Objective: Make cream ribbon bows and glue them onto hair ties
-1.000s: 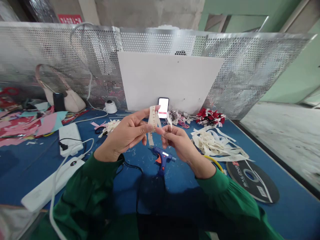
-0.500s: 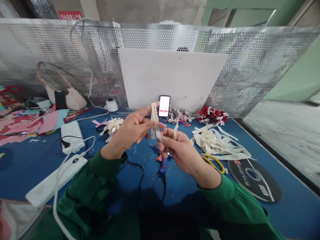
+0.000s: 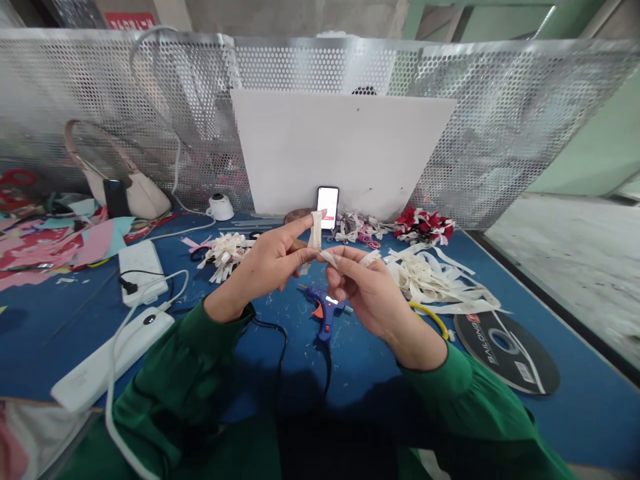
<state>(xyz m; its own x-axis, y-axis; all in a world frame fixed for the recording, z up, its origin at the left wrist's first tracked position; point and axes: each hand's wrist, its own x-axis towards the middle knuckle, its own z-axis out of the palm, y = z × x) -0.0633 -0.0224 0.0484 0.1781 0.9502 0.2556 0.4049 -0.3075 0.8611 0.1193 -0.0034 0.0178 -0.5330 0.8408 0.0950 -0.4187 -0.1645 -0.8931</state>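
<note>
Between both hands is a cream ribbon (image 3: 315, 233), looped over the index finger of my left hand (image 3: 273, 261). My left thumb pinches it lower down. My right hand (image 3: 364, 283) grips the same ribbon between thumb and fingers, close to the left fingertips, and a pale end sticks out past its knuckles. Below the hands a blue glue gun (image 3: 326, 319) with an orange trigger lies on the blue table. Left of my left hand is a bunch of cream ribbon bows (image 3: 225, 253). A pile of loose cream ribbon (image 3: 430, 277) lies right of my right hand.
A lit phone (image 3: 327, 203) leans against a white board (image 3: 340, 147). Yellow-handled scissors (image 3: 430, 317) and a black ribbon reel (image 3: 507, 353) lie at right. White power strips (image 3: 113, 360) with cables, a handbag (image 3: 145, 193) and pink scraps (image 3: 95, 243) occupy the left.
My left index finger has stretched out, with the ribbon now looped over it. My right hand has drawn the ribbon's lower part sideways, rightward. More of the glue gun shows.
</note>
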